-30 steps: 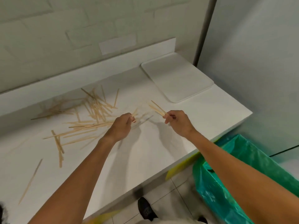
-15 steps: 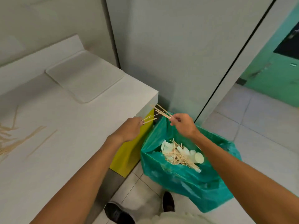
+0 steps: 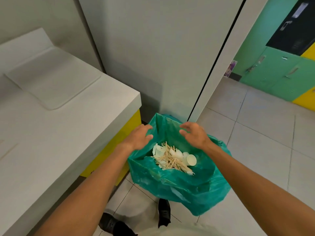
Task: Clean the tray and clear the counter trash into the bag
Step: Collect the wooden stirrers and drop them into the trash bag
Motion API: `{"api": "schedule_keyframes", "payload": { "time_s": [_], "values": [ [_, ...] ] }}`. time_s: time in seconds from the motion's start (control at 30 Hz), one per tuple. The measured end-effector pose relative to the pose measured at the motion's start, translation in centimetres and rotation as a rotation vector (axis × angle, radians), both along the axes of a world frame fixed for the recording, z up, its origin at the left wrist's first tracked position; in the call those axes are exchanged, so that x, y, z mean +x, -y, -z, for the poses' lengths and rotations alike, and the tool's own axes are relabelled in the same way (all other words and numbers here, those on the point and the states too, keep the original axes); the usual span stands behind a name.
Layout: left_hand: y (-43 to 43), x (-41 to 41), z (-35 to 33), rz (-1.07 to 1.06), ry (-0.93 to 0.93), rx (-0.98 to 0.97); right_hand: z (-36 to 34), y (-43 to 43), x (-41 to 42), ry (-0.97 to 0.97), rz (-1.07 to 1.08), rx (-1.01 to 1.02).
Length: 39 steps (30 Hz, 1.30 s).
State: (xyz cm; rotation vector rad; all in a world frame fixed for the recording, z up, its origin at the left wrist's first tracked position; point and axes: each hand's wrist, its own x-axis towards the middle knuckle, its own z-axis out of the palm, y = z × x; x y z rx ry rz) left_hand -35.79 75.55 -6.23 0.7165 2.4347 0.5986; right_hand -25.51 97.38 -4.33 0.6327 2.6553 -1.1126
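A green trash bag point(image 3: 184, 186) stands open on the floor beside the counter's right end. Inside it lies a heap of wooden sticks point(image 3: 172, 160) and small white paper cups point(image 3: 191, 160). My left hand point(image 3: 139, 137) hovers over the bag's left rim, fingers spread and holding nothing. My right hand point(image 3: 194, 134) hovers over the far rim, also spread and holding nothing. The white tray point(image 3: 52, 79) lies flat on the white counter point(image 3: 56, 142) at the back, with nothing on it.
The counter has a yellow base point(image 3: 131, 123). A grey wall panel point(image 3: 153, 48) rises behind the bag. Tiled floor point(image 3: 255, 133) stretches to the right toward green and yellow cabinets point(image 3: 279, 72). My dark shoes point(image 3: 163, 212) stand just in front of the bag.
Both hands held wooden sticks and carried them from the counter to the bag. Now the fingers are spread, no sticks are in them, and the view has turned further toward the bag.
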Motion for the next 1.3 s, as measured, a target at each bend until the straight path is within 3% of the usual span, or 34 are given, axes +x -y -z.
{"api": "schedule_keyframes", "payload": {
  "time_s": [0.4, 0.97, 1.3],
  "values": [
    [11.4, -0.5, -4.7, -0.269, -0.246, 0.323, -2.6, 11.5, -8.1, -0.324, -0.292, -0.107],
    [45.1, 1.5, -7.4, -0.859, -0.469, 0.187, -4.6, 45.2, -18.4, -0.33, -0.843, -0.283],
    [60.1, 1.4, -5.9, -0.981, -0.433, 0.084, -3.8, 60.4, -21.1, -0.294, -0.852, -0.199]
  ]
}}
